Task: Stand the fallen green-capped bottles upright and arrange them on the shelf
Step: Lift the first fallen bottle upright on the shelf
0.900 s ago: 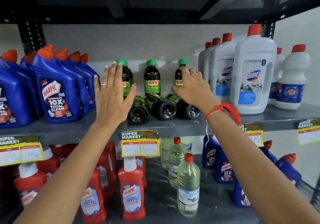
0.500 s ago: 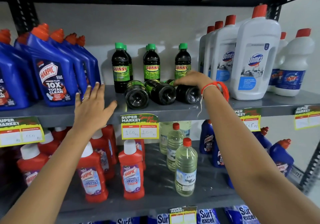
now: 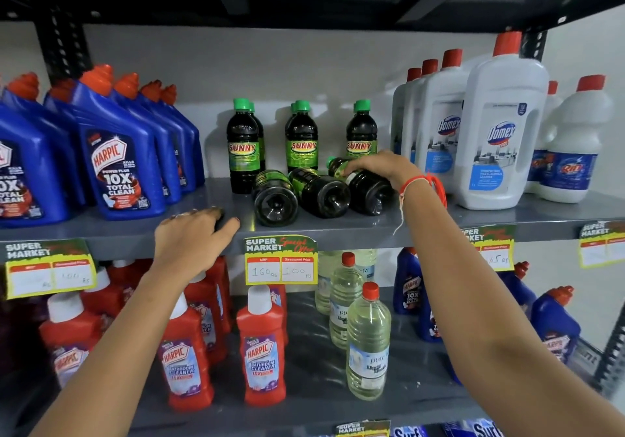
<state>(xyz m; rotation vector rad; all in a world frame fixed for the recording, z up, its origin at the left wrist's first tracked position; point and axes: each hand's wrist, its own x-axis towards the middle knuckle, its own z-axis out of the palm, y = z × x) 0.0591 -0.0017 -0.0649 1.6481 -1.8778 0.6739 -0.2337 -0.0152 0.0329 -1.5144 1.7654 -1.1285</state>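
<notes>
Grey smooth metal shelf (image 3: 338, 230), slightly glossy, dark slotted uprights, pale wall behind. Three fallen green-capped bottles lie on their sides mid-shelf, round ribbed bases toward the camera: left fallen bottle (image 3: 274, 196), middle fallen bottle (image 3: 319, 191), right fallen bottle (image 3: 363, 188); dark plastic, dark liquid inside, green labels. They lie side by side, touching or nearly so. Upright SUNNY bottles (image 3: 244, 147) stand in rows right behind them. Right hand (image 3: 382, 169) lies over the right fallen bottle, fingers curled around its upper body, gripping. Left hand (image 3: 194, 235) rests on the shelf's front edge, fingers loosely bent, holding nothing. Blue Harpic bottles (image 3: 118, 162) with angled orange caps at left; white Domex jugs (image 3: 500, 132), red caps, at right. Lower shelf: red Harpic bottles (image 3: 262, 352), clear bottles of pale liquid (image 3: 368, 345). Yellow price tag (image 3: 281, 262) on the shelf lip.
</notes>
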